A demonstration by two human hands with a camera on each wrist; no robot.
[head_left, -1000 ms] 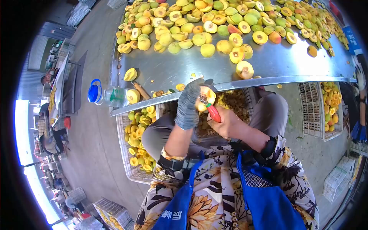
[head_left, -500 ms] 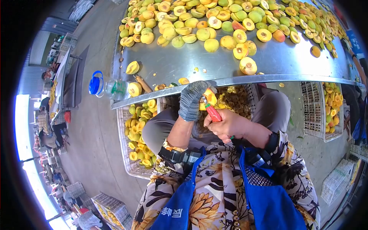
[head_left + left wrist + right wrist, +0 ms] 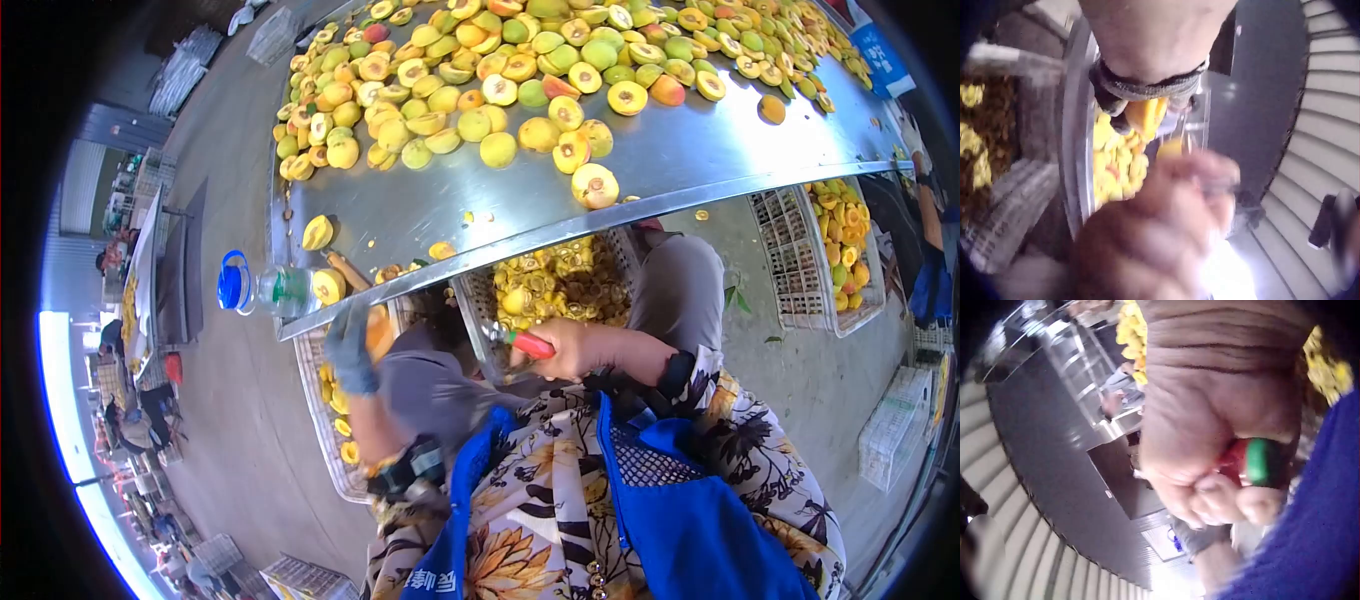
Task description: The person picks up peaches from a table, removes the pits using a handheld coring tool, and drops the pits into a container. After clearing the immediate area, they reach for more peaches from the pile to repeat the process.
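Two white characters, unreadable, mark the blue apron (image 3: 690,520).

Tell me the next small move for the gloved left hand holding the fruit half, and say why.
Probably open the grip and let the orange pitted peach half drop. The grey-gloved left hand holds it right above the white plastic crate of yellow fruit halves, while the bare right hand keeps the red-handled pitting tool back at the lap, apart from the fruit.

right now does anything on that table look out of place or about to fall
Yes: a plastic bottle with a blue cap lies on its side at the metal table corner, cap end past the edge. Small fruit scraps dot the bare metal.
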